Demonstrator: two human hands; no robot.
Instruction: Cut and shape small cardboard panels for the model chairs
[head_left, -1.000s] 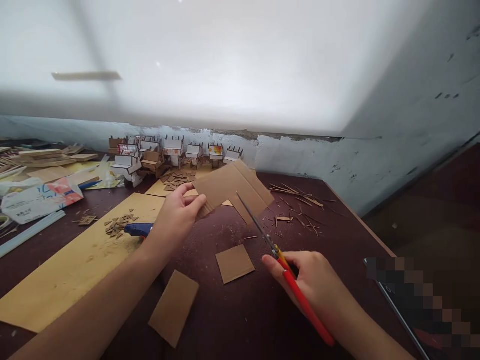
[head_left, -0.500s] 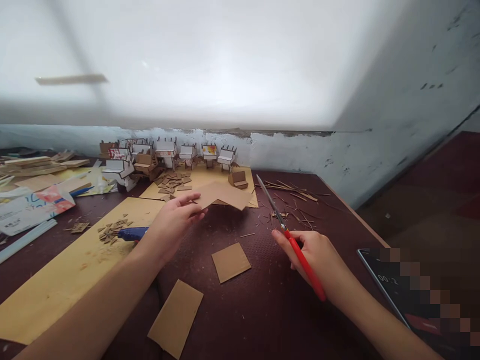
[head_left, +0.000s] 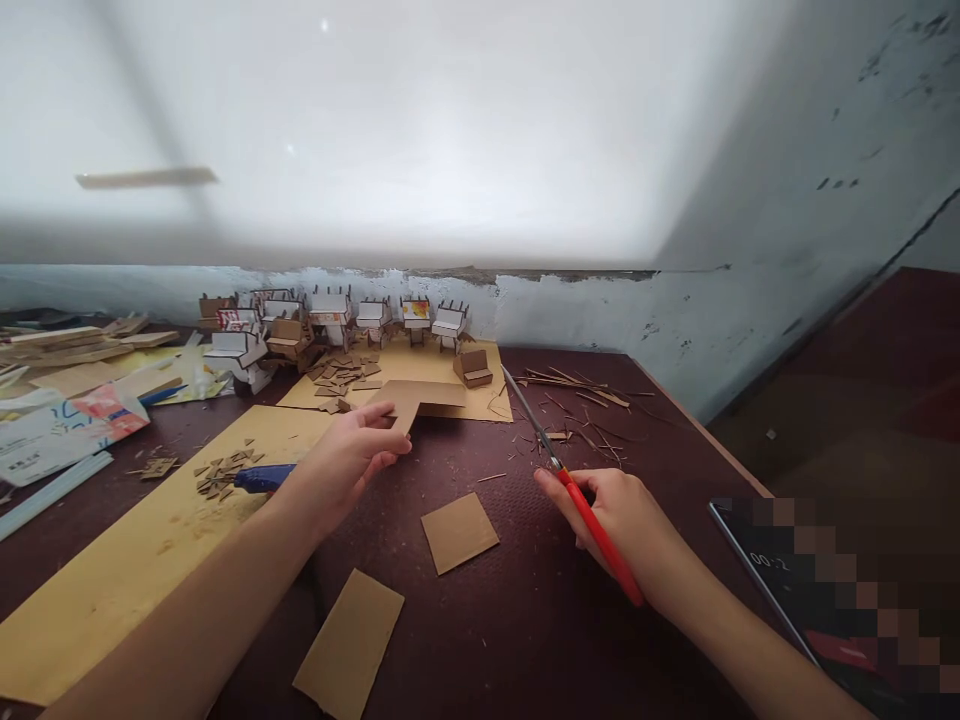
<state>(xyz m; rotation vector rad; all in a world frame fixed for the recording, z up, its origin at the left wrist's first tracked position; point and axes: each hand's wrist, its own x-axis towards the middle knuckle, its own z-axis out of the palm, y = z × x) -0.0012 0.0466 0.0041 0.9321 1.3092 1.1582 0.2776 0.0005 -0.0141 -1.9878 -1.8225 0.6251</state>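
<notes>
Between the fingers and thumb of my left hand (head_left: 352, 465) is a bent-shaped piece of cardboard (head_left: 431, 393), held just above the table. My right hand (head_left: 619, 510) is wrapped round the red handles of a pair of scissors (head_left: 551, 445); the blades point up and away, apart from the cardboard. Two loose cardboard pieces lie in front of me: a squarish one (head_left: 460, 533) between my hands and a longer rectangle (head_left: 351, 640) nearer. Beyond the held cardboard sits a small folded cardboard part (head_left: 474, 368).
Several small cardboard models (head_left: 330, 315) stand along the wall. Small cut pieces (head_left: 346, 375) and thin offcut strips (head_left: 592, 385) lie at the back. A blue glue gun (head_left: 262, 478) rests on a yellow sheet (head_left: 112, 590) at left. A phone (head_left: 787, 590) lies at right.
My left hand has turned the cardboard, so its angled shape shows differently and it sits slightly further left. The scissors remain in my right hand, almost unmoved; the view has tilted a little.
</notes>
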